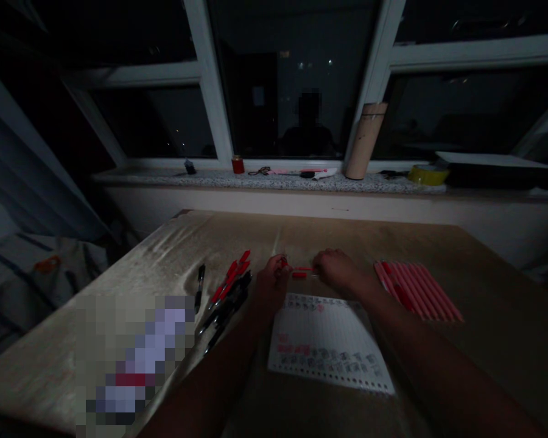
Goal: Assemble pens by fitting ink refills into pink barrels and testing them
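My left hand [275,274] is closed around a small red pen part [284,261] above the far side of the notebook. Facing it, my right hand [335,266] is closed too, fingertips at the end of a thin red stick [304,269] that looks like a pen refill and spans the gap between my hands. Just below the stick, a short red piece [299,275], perhaps a pen cap, lies on the table. An open spiral notebook page [329,340] with red and black handwriting lies between my forearms. What my right fingertips cover is hidden.
Left of my left hand lie red pens [231,281] and black pens [226,307], with one black pen [200,286] apart. Pink pencil-like sticks [422,289] lie in a row on the right. A blurred-out object [146,359] is at front left. A tall cylinder [366,141] stands on the windowsill.
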`<state>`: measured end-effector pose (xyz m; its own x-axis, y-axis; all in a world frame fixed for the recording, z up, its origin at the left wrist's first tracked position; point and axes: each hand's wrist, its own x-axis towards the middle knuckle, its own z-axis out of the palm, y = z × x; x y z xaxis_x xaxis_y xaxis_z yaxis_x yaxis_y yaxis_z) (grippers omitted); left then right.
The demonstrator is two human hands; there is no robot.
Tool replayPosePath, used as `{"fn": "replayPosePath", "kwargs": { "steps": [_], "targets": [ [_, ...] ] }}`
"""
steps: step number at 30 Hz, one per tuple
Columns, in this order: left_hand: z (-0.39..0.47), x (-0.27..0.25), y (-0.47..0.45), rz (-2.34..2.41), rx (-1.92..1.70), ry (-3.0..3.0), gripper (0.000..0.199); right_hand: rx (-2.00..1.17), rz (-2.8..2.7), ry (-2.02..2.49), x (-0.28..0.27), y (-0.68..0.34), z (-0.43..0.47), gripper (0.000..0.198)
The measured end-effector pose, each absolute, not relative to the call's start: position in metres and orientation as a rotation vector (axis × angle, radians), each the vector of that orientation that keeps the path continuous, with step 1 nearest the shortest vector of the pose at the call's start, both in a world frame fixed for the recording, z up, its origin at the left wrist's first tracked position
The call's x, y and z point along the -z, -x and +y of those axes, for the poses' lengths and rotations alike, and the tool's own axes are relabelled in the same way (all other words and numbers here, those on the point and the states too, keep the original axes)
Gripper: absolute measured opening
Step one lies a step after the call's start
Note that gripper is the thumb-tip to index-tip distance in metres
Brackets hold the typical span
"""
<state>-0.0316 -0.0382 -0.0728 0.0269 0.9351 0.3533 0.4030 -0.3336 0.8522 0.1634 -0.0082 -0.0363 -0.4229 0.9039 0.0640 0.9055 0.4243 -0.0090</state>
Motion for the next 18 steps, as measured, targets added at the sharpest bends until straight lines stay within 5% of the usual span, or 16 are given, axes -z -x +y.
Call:
{"fn": "replayPosePath", "kwargs": {
  "steps": [11,18],
  "targets": [
    [-0.045,0.064,0.027,1.375,-1.218,-1.863,0.033,-0.008,-2.551,1.618,0.045,-0.167,0.000,0.023],
    [-0.049,0.061,0.023,1.255,-1.193,-1.904,0.029,-0.713,-1.798,1.136,0.023,-0.156,-0.011,0.028]
  ]
}}
